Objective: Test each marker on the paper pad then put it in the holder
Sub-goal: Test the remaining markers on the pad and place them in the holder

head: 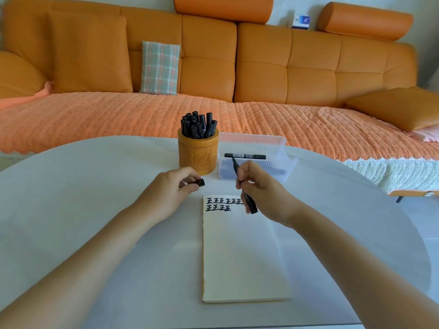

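Note:
My right hand [263, 191] grips an uncapped black marker [249, 200] above the top right corner of the paper pad [242, 252]. Its thin end points up and away, its thick end down toward the pad. My left hand [171, 188] pinches the marker's black cap [199, 182] just left of the pad's top edge. Two rows of black test marks [221, 204] fill the pad's top. The carved wooden holder [198, 154] stands behind my hands, packed with several black markers [198, 125]. One more black marker [244, 156] lies across the clear plastic tray [268, 160].
The round white table [83, 210] carries everything. An orange sofa [213, 67] with a textured orange throw and a plaid cushion [160, 67] runs along behind it. The clear tray stands right beside the holder, on its right.

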Demonstrator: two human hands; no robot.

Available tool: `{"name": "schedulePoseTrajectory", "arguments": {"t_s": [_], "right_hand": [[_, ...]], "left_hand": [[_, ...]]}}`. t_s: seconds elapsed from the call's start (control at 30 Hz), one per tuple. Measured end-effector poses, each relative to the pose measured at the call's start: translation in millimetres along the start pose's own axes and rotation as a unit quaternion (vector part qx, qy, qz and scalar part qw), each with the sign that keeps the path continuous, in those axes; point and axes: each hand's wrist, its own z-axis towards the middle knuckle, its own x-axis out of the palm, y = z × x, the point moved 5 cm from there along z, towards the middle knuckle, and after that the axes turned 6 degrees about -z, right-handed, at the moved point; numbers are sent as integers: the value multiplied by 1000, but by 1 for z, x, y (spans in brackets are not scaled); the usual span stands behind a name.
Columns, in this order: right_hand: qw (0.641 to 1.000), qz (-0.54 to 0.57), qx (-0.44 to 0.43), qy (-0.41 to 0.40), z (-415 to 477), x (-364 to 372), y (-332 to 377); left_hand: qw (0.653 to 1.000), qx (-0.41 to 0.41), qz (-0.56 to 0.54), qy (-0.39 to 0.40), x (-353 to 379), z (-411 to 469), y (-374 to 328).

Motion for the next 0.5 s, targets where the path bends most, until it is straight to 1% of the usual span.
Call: {"name": "schedulePoseTrajectory", "arguments": {"t_s": [0.07,0.1,0.27,0.5], "right_hand": [[996,-94,-8,-8,1,0,-1],[993,-117,-6,-14,1,0,-2],[984,-167,8,-59,3,-3,-5],[982,-181,13,-56,1,0,-1]], "left_hand": [[1000,10,-21,-9,-1,0,-7],[999,19,-24,-11,-2,1,-10],[999,49,-16,-18,-2,0,-16],[998,61,-13,-3,0,1,-17]]}}
